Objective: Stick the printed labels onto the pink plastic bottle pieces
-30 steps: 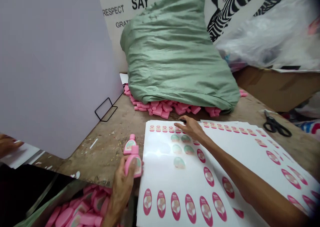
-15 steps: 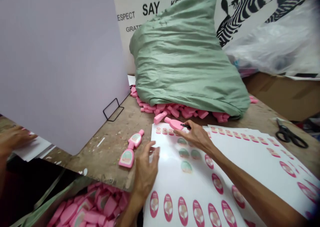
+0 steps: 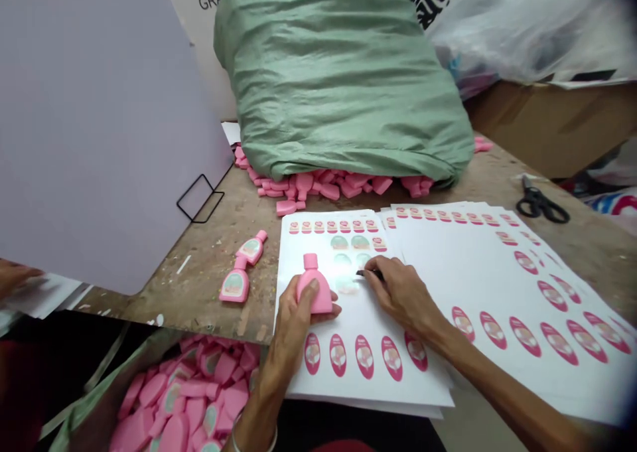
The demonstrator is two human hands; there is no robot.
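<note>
A small pink bottle (image 3: 314,287), with no label on the side facing me, is gripped in my left hand (image 3: 293,316), cap end away from me. My right hand (image 3: 405,298) is closed on a small black tool (image 3: 372,274) whose kind I cannot make out. Its tip is over the sticker sheet (image 3: 318,372), close to the pale green label stickers (image 3: 345,283). Pink oval stickers and small heart stickers are also printed on this sheet. To the left, two labelled pink bottles (image 3: 235,286) lie on the table, touching each other.
A green sack (image 3: 343,87) lies at the back, with pink bottles (image 3: 328,185) spilling from its mouth. Black scissors (image 3: 541,206) rest at the right. Below the table edge is a bag of pink bottles (image 3: 186,399). Another person's hand (image 3: 17,276) shows beyond the white panel (image 3: 89,120).
A pink bottle has passed from my right hand into my left. My right hand has come nearer with the black tool, down to the stickers. The view has tilted downward.
</note>
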